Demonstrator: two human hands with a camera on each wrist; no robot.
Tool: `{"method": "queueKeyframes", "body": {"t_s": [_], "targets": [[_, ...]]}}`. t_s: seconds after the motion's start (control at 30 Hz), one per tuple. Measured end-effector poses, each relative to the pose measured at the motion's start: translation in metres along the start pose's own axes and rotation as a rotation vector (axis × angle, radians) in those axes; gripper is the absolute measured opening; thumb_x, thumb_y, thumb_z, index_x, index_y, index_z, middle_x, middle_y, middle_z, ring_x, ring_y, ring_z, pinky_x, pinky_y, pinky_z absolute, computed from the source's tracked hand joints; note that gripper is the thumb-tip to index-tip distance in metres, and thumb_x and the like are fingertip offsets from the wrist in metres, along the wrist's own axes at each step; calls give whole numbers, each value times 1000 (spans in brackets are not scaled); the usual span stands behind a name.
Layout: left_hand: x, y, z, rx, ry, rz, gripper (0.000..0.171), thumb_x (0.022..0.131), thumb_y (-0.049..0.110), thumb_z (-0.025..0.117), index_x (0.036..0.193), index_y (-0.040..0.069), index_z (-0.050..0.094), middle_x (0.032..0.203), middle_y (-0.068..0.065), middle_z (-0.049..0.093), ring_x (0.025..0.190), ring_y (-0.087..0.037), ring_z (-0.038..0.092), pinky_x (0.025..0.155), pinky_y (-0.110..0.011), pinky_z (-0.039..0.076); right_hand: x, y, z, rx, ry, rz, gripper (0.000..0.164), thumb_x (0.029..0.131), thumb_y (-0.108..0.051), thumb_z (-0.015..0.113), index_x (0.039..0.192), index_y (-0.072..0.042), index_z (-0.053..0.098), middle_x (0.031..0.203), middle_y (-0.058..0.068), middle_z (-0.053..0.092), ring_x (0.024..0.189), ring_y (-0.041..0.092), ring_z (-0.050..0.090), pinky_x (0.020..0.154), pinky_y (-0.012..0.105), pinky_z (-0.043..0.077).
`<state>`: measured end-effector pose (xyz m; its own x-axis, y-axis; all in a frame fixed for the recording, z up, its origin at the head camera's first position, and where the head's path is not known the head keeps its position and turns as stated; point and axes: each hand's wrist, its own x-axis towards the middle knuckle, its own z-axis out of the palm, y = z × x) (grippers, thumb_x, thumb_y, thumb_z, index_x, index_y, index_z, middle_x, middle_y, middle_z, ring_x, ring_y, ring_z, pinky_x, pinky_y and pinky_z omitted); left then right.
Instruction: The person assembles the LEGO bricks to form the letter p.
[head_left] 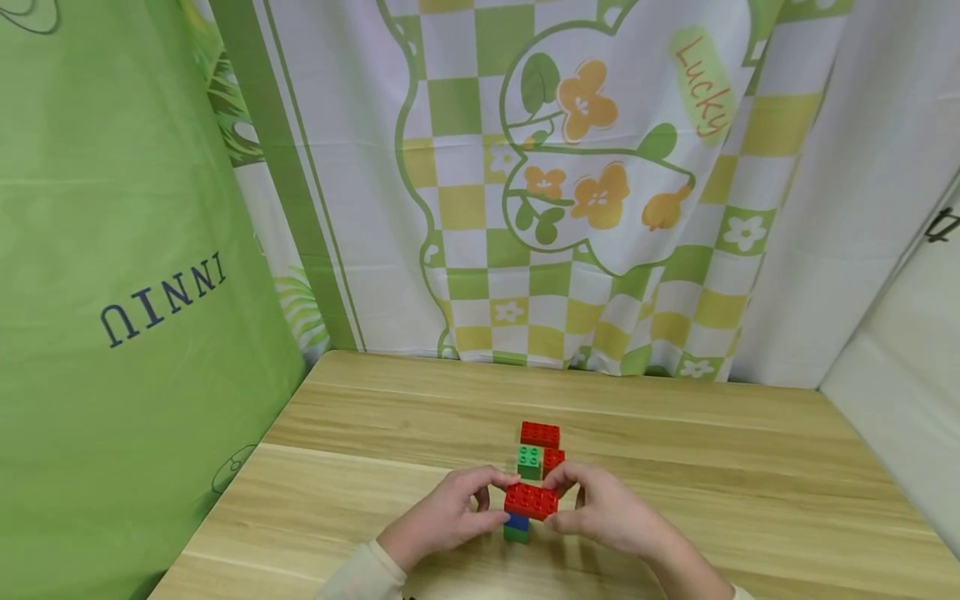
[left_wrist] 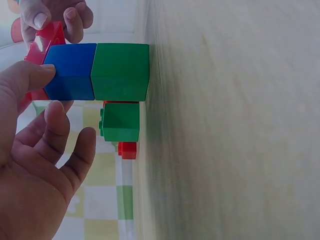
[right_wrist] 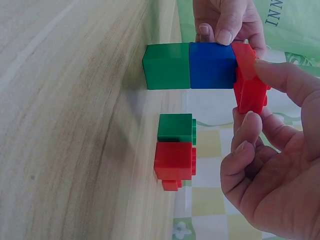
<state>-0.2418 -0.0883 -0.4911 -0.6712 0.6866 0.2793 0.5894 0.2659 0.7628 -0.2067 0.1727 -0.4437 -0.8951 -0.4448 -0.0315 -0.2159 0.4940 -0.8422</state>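
Observation:
A long red toy brick [head_left: 531,500] lies across the top of a blue brick [left_wrist: 72,72], at a slight angle to it. The blue brick sits on a green brick [left_wrist: 120,72] that stands on the table. My left hand [head_left: 453,512] holds this stack from the left, its thumb on the blue brick close to the red one. From the right, my right hand [head_left: 603,508] pinches the long red brick between thumb and fingers. Whether the red brick is pressed fully onto the blue studs is hard to tell.
Behind the stack stand a second green brick [head_left: 528,461], a small red brick [head_left: 553,460] beside it, and another long red brick [head_left: 540,434] farther back. The wooden table [head_left: 375,400] ends at a patterned curtain [head_left: 465,275]; a green cloth [head_left: 112,417] hangs at the left.

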Motion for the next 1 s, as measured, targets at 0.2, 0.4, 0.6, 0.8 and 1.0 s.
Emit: {"method": "queueKeyframes", "body": {"t_s": [0.2,0.4,0.6,0.8,1.0], "targets": [[0,-1,0,17,5,9,38,90,17,72,127,18,63,114,7,66,69,2,50,55,-16,45,0,-1,0,2,-7,14,28,79,-22,81,102,-16,65,97,3,59,68,20,53,55,29,46],[0,-1,0,17,10,7,38,90,18,72,127,19,64,108,9,66,69,2,49,54,-16,44,0,-1,0,4,-2,16,29,78,-22,81,102,-16,65,97,4,59,66,18,52,54,28,46],[0,-1,-2,24,7,7,36,90,19,72,125,17,64,106,11,67,68,2,48,53,-16,44,1,1,1,16,1,7,30,78,-20,82,102,-14,65,96,4,59,65,18,52,53,28,45],[1,-1,-1,28,20,30,36,88,16,73,123,16,65,110,8,68,67,2,48,54,-15,43,2,-1,1,34,0,-7,31,78,-18,82,103,-13,65,96,5,59,63,16,51,53,27,44],[2,-3,2,32,31,24,37,86,13,75,122,17,65,110,8,68,65,2,48,54,-15,43,0,-2,-7,50,-2,21,31,79,-21,81,103,-11,66,96,5,61,65,18,50,54,27,43]]}}
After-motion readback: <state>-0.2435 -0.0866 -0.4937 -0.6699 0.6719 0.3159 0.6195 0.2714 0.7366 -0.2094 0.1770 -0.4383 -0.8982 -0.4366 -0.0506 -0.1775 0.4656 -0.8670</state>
